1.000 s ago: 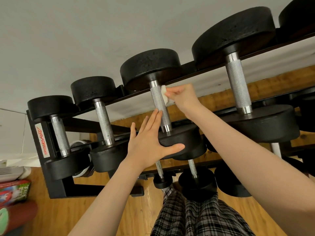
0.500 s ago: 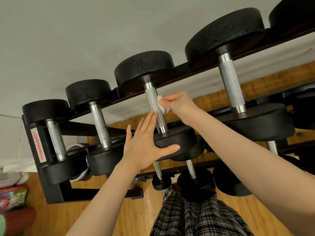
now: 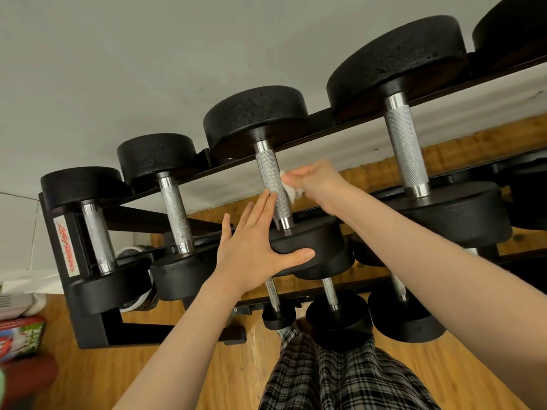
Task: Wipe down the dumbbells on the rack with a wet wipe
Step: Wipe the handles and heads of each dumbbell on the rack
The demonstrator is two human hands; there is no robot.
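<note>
right hand (image 3: 318, 184) pinches wet wipe (image 3: 291, 193) against dumbbell handle (image 3: 272, 184); left hand (image 3: 254, 247) flat, fingers spread, pressing near head (image 3: 313, 241).

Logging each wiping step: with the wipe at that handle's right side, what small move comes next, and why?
Probably slide the wet wipe down the knurled handle toward its lower collar: the right hand presses it mid-handle, and the left hand steadies the near head.

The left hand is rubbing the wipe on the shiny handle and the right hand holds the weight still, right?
Not quite, the hands are swapped. In the head view the right hand pinches the wipe against the handle, and the left hand steadies the weight.
</note>
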